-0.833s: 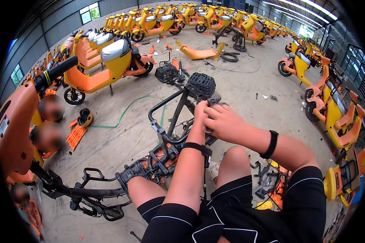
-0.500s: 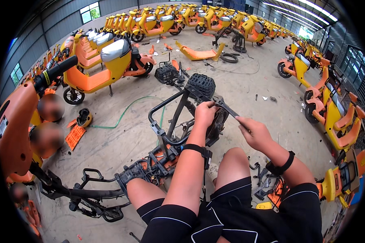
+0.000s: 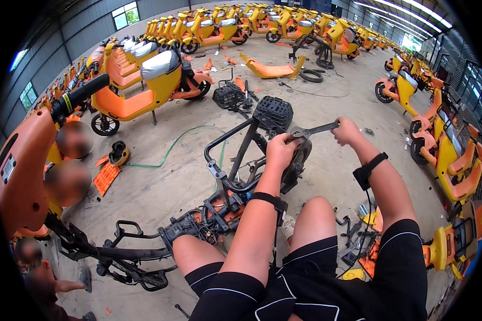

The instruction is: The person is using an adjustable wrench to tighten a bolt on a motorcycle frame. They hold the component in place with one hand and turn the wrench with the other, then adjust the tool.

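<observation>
One stiff wrench [image 3: 323, 128] set against a small wheel [image 3: 303, 156]

We find the wrench at the wheel's upper side, its head beside the wheel and its handle reaching out to the right, close to level. Our right hand [image 3: 348, 132] grasps the outer end of that handle, fingers curled round it. Our left hand [image 3: 280, 155] bends over near the head, fingertips touching it or very close; we cannot tell whether they pinch the head or some part beneath, because the fingers cover the spot.

We judge the wrench to be metal: dense for its size, rigid along its whole length and hardly fragile. The handle looks slim and flat, so it may press hard into the palm, and it would be slippery if greasy, which we cannot make out. Its outer end seems the best hold for leverage, while a light touch at the head should steady it. Fingertips there want care, since a slip could pinch them.

The wheel sits by a black tube frame [image 3: 229, 133] on the floor [image 3: 160, 200], with a black basket [image 3: 273, 113] just beyond. We expect the frame to be heavy and stiff, better gripped by its looped tube than by the basket, which looks thinner.
</observation>
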A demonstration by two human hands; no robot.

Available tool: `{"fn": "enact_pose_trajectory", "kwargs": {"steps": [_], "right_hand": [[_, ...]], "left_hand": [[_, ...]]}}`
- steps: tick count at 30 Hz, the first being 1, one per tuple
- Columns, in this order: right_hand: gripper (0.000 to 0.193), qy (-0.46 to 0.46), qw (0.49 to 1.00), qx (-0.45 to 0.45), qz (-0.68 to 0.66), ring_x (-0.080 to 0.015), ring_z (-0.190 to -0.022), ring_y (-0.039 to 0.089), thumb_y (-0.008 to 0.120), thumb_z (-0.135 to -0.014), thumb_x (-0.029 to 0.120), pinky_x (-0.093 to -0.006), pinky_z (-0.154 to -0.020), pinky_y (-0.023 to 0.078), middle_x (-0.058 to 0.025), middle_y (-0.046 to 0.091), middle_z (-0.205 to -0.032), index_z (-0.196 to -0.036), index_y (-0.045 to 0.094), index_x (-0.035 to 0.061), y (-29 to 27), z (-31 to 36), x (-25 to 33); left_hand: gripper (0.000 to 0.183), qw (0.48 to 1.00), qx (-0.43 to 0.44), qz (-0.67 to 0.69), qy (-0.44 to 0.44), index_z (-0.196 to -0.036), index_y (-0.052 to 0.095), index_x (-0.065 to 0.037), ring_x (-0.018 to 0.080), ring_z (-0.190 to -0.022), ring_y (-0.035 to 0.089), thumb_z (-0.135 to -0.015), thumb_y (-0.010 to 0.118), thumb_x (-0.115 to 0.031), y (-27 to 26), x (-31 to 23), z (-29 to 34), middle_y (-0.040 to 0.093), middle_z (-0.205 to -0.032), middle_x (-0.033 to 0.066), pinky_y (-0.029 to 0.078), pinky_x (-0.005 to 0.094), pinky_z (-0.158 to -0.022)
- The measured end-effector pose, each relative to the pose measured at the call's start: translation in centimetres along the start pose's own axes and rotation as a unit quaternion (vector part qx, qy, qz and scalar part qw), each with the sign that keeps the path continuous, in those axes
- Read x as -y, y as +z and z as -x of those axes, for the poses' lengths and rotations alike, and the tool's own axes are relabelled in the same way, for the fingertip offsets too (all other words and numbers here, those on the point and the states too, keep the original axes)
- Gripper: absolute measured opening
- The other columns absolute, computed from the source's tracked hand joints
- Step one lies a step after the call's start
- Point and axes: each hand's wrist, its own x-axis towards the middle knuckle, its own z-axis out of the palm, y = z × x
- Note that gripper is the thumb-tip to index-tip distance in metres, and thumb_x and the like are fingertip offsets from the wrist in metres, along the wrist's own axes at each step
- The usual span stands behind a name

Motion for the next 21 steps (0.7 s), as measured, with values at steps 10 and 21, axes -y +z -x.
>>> {"fn": "enact_pose_trajectory", "kwargs": {"steps": [10, 21], "right_hand": [[0.029, 0.125, 0.889, 0.041, -0.439, -0.0318, -0.074, 0.071, 0.056, -0.093, 0.01, -0.0441, -0.066, 0.063, -0.0184, 0.064, -0.11, -0.117, 0.059, -0.006, 3.8, -6.6, 8.3], [0.02, -0.282, 0.941, 0.067, 0.176, -0.0372, -0.091, 0.074, 0.065, -0.081, 0.011, -0.0468, -0.079, 0.059, -0.0221, 0.075, -0.096, -0.093, 0.077, 0.0012, 10.3, 2.8, 21.3]], "left_hand": [[0.022, 0.996, -0.007, -0.064, 0.065, -0.106, 0.076, -0.005, 0.0276, -0.079, 0.065, -0.09, 0.075, -0.02, 0.5, -0.1, 0.3, 0.069, -0.086, 0.0141, 0.05, 0.0382, -0.076], [0.039, 0.965, -0.008, -0.169, 0.2, -0.133, 0.06, -0.001, 0.0255, -0.123, 0.061, -0.099, 0.062, -0.02, 0.5, 2.8, -0.1, 0.066, -0.13, 0.0135, 0.047, 0.0367, -0.104]]}}
